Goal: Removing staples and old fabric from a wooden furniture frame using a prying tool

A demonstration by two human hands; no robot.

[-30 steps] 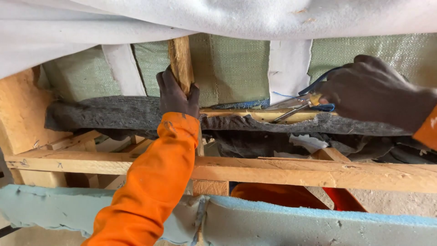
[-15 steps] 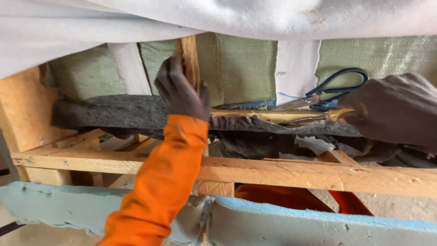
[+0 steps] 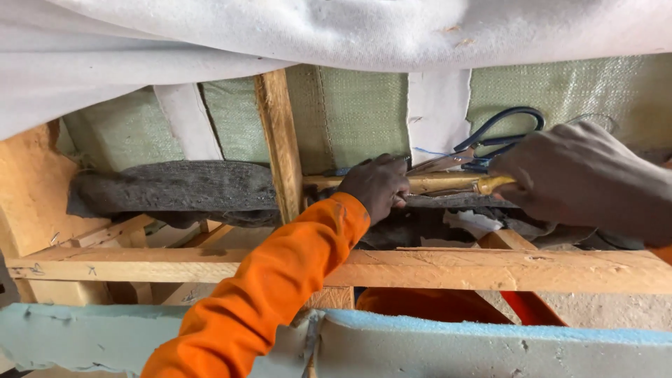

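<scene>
while the left hand (image 3: 378,187) curls shut on a yellowish strip (image 3: 448,183), its fingertips are hidden. the right hand (image 3: 581,175), partly cut off, pinches the strip's end beside dark-handled scissors (image 3: 490,143).

I see an open wooden frame (image 3: 490,269) carrying everything here, a furniture skeleton with its padding pulled back. Its long horizontal rail runs just below both hands, and an upright post (image 3: 280,143) rises just to the left of my left hand (image 3: 378,185). A strip of dark grey felt (image 3: 175,189) lies along the inner rail, stretching from well left of the left hand to under my right hand (image 3: 581,178). Green woven backing (image 3: 364,112) covers the frame behind the hands, with white cloth (image 3: 336,31) draped over the top. Pale blue foam (image 3: 490,350) edges the frame nearest me, below my left forearm.
</scene>
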